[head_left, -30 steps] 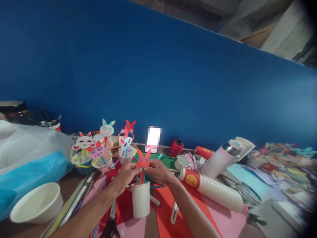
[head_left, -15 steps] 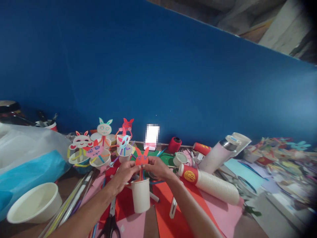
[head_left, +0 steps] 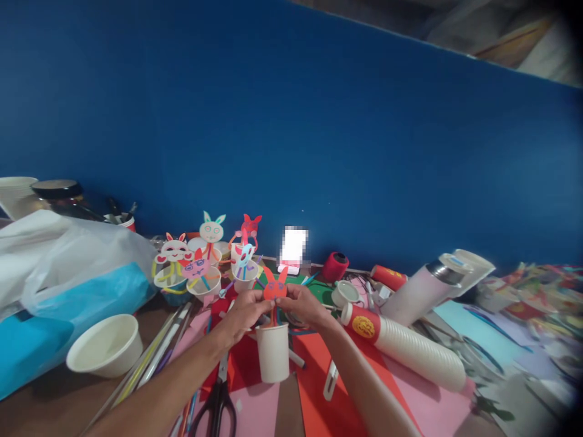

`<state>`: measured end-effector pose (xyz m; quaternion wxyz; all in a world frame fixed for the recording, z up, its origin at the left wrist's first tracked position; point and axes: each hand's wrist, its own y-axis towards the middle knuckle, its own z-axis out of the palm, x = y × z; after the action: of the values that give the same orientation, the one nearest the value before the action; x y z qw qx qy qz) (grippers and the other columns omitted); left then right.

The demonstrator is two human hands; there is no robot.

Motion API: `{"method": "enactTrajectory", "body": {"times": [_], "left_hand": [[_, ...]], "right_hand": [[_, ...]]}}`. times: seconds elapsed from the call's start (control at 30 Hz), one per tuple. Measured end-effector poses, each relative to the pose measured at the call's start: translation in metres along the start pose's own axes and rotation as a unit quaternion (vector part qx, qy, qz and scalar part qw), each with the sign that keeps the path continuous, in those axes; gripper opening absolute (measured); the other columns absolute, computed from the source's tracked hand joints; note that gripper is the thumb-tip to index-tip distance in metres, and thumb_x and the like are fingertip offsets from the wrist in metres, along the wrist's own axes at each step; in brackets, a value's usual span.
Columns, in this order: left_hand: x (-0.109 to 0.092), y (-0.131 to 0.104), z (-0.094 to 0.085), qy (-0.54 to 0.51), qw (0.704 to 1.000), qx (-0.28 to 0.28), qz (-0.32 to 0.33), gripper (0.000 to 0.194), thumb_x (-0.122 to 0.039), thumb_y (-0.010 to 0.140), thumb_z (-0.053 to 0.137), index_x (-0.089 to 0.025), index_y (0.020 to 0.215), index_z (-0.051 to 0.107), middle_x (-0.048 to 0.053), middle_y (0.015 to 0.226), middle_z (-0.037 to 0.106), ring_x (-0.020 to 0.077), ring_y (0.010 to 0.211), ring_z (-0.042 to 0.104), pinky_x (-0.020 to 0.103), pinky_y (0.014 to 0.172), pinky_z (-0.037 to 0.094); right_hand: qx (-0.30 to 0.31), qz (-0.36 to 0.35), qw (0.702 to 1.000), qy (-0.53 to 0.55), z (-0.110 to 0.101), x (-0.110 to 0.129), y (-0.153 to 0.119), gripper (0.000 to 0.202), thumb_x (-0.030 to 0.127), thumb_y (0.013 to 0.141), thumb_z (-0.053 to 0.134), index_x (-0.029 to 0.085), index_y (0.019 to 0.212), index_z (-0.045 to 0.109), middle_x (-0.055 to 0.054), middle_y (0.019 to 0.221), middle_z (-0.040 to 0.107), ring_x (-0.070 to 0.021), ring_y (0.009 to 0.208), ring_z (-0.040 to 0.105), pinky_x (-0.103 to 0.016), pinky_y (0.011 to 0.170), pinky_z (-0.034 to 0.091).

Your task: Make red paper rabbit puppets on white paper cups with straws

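Both my hands pinch a red paper bunny face (head_left: 275,289) that stands on a stick above an upright white paper cup (head_left: 272,353). My left hand (head_left: 243,313) holds its left edge and my right hand (head_left: 304,305) holds its right edge. The cup rests on red and pink paper sheets (head_left: 314,394). Behind the cup stands a group of several finished bunny cups (head_left: 204,267) in different colours.
A white paper bowl (head_left: 105,346) and a plastic bag (head_left: 68,267) lie at the left. Scissors (head_left: 218,403) lie by my left forearm. A lying sleeve of stacked cups (head_left: 410,349), a thermos (head_left: 423,291), red thread spool (head_left: 335,266) and paper scraps fill the right. A blue wall (head_left: 319,121) stands behind.
The view has shifted so everything sits a little further right and the bowl appears nearer the middle. My hands stay on the bunny face above the cup.
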<state>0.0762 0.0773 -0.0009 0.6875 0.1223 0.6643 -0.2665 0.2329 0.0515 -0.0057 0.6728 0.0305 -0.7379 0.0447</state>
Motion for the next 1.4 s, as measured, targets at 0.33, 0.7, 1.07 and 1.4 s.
{"method": "enactTrajectory", "body": {"times": [0.33,0.7,1.07,1.4], "left_hand": [[0.008,0.006,-0.001,0.006,1.000,0.001,-0.002,0.022,-0.031,0.061,0.063,-0.011,0.071,0.064,-0.003,0.048,0.051,0.0078,0.043,0.042,0.021,0.046,0.030],[0.011,0.007,-0.001,0.010,1.000,-0.007,0.005,0.019,-0.029,0.061,0.062,-0.012,0.069,0.063,-0.003,0.050,0.053,0.0092,0.045,0.045,0.022,0.048,0.032],[0.010,0.007,-0.002,0.007,1.000,-0.010,0.005,0.021,-0.033,0.061,0.061,-0.013,0.063,0.058,-0.003,0.050,0.053,0.0095,0.044,0.045,0.021,0.045,0.030],[0.009,0.006,-0.001,0.040,0.999,-0.007,0.009,0.017,-0.031,0.065,0.057,-0.013,0.066,0.059,-0.004,0.046,0.050,0.0089,0.042,0.043,0.020,0.043,0.027]], "right_hand": [[0.004,0.011,0.999,-0.031,-0.003,-0.008,0.003,0.016,0.027,0.064,0.061,0.013,0.073,0.061,0.004,0.056,0.052,-0.0061,0.048,0.038,-0.018,0.047,0.029],[0.003,0.017,0.999,-0.045,-0.001,-0.005,0.002,0.011,0.020,0.064,0.057,0.013,0.071,0.060,0.004,0.056,0.049,-0.0059,0.049,0.037,-0.017,0.046,0.028],[-0.005,0.036,0.999,0.014,-0.011,-0.004,0.001,0.026,0.039,0.069,0.059,0.013,0.063,0.055,0.003,0.050,0.051,-0.0058,0.045,0.042,-0.017,0.045,0.030],[-0.012,0.030,0.999,-0.041,-0.009,-0.006,0.001,0.019,0.031,0.066,0.062,0.013,0.070,0.062,0.003,0.056,0.055,-0.0063,0.048,0.044,-0.018,0.047,0.031]]}}
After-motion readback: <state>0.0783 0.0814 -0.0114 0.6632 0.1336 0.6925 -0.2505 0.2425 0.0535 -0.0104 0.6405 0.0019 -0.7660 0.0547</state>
